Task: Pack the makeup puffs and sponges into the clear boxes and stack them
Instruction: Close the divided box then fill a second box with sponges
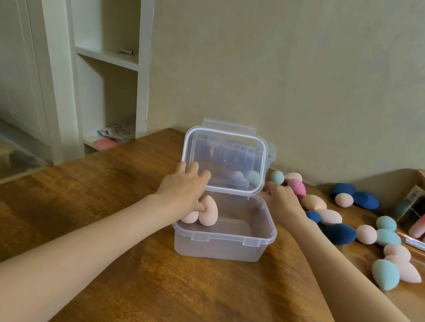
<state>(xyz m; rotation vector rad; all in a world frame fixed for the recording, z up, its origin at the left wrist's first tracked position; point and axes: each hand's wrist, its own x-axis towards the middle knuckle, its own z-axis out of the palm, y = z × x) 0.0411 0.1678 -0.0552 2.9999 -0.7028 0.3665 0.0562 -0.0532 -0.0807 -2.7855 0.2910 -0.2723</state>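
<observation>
The clear box (225,232) is set on the table (132,273), its lid (224,160) raised upright. The lid's lower left edge is touched by the left hand (183,187), fingers straight, thumb pressed against a peach sponge (209,211) inside. The right hand (281,199) reaches toward the loose sponges (330,217) just right of the box; its grip cannot be told.

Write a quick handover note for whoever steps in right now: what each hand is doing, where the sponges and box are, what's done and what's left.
Left hand: fingers on the left edge of the raised clear lid, thumb against a peach teardrop sponge inside the box.
Right hand: at the lid's right side; grip unclear.
Clear plastic box: open on the wooden table, holding two peach sponges at its left end.
Done: two sponges packed.
Left: the loose peach, teal, navy and pink sponges lie right of the box; pack them, close the lid, stack. A second box behind the lid holds some sponges.
</observation>
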